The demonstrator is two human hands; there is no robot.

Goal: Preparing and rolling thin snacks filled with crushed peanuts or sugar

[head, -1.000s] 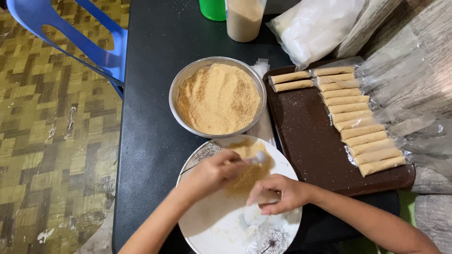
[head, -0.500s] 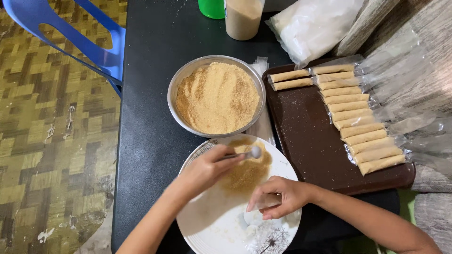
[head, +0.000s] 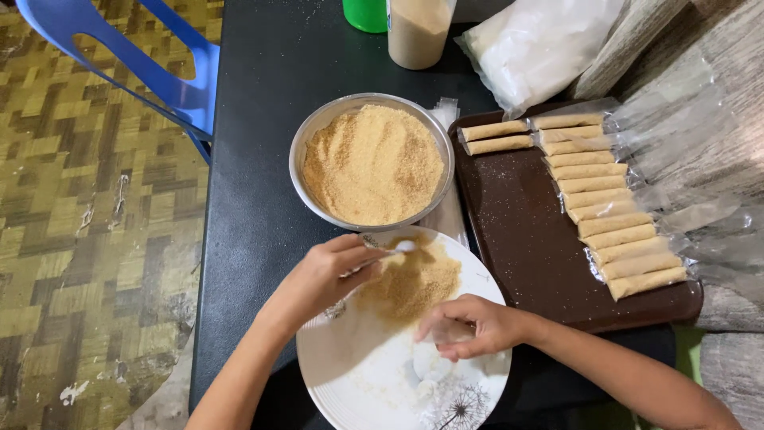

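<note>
My left hand (head: 325, 276) grips a small spoon (head: 402, 248) whose bowl hovers at the far edge of a white plate (head: 358, 374), just below a metal bowl (head: 372, 163) full of tan powder. A heap of the same powder (head: 414, 280) lies on the plate. My right hand (head: 469, 325) rests on the plate and pinches a thin clear plastic sleeve (head: 442, 334) beside the heap.
A brown tray (head: 525, 239) to the right carries several filled, tan plastic tubes (head: 613, 215). A bag of white powder (head: 533, 44), a beige cup (head: 418, 28) and a green container (head: 366, 12) stand at the back. A blue chair (head: 151, 64) is at left.
My left hand has carried the spoon from the powder heap on the plate up toward the metal bowl. My right hand has stayed put with the sleeve.
</note>
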